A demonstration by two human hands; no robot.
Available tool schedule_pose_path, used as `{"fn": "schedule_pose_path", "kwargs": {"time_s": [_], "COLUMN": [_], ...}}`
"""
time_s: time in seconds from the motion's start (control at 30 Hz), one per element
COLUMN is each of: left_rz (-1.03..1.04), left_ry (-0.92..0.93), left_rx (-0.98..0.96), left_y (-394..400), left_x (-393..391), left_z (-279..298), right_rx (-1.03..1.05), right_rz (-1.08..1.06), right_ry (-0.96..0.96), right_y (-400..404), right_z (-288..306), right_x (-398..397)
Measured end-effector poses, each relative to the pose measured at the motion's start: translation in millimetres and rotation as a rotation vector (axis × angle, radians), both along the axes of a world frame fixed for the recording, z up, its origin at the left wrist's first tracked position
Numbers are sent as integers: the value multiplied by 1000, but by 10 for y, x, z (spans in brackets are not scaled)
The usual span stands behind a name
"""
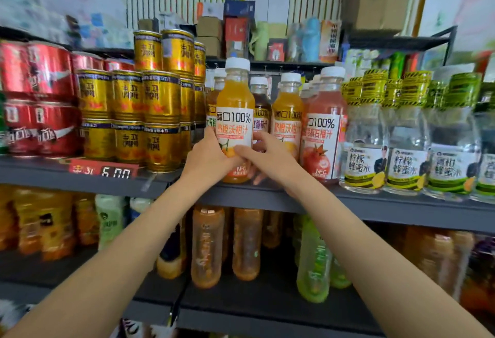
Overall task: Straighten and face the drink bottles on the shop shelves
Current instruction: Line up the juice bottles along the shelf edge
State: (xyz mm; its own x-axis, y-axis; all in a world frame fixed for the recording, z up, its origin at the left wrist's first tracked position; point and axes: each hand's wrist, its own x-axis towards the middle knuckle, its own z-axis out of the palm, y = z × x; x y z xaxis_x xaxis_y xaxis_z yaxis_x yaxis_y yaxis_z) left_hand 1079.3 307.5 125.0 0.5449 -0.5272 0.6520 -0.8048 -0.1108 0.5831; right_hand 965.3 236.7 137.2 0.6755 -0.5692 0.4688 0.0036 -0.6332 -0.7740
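Red cans [37, 96] stood far left on grey shelf [375, 205], gold cans [146, 112] stacked beside them. Left hand [209, 157] curled round lower left side of orange juice bottle [235, 107]; bottle upright at shelf front, label facing out. Right hand [267, 157] gripped its lower right side, thumb across label. Pomegranate juice bottle [325, 129] near right; honey water bottles [407, 147] beyond.

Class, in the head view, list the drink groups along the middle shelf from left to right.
red cans → gold cans → orange juice bottle gripped by left hand and right hand → pomegranate juice bottle → clear honey-water bottles
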Motion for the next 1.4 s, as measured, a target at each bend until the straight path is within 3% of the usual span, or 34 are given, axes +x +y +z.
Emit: {"fn": "schedule_pose_path", "kwargs": {"time_s": [0.17, 0.33, 0.47, 0.6, 0.77, 0.83, 0.93, 1.03, 1.2, 1.3, 1.4], "left_rz": [-56, -294, -375, -318, -213, -277, -417, -506, -600, -582, -536], "left_ry": [10, -23, -90, -124, -342, -454, -552, -526, -429, -366, -355], "left_rx": [25, 86, 118, 105, -415, -483, -419, -301, -112, -25, 32], "left_y": [-177, -387, -428, -392, -100, 5, -8, -191, -632, -830, -968], "left_x": [-148, -391, -455, -495, -687, -844, -1155, -1481, -2003, -2180, -2326], "left_z": [22, 41, 41, 11, -336, -608, -992, -1238, -1484, -1703, -1934], "right_rx": [-177, -560, -705, -683, -761, -790, -731, -648, -584, -493, -411], "right_rz": [-194, -625, -701, -592, -519, -546, -617, -689, -671, -629, -663], "right_ry": [-22, 72, 104, 46, -231, -294, -332, -307, -64, 148, 227], "right_y": [-39, -55, -87, -105, -122, -159, -257, -342, -464, -595, -815], "right_z": [133, 196, 175, 58, -212, -391, -659, -854, -1330, -1703, -1864], "right_x": [-196, -377, -484, -572, -918, -1205, -1666, -1972, -2466, -2852, -3181]}}
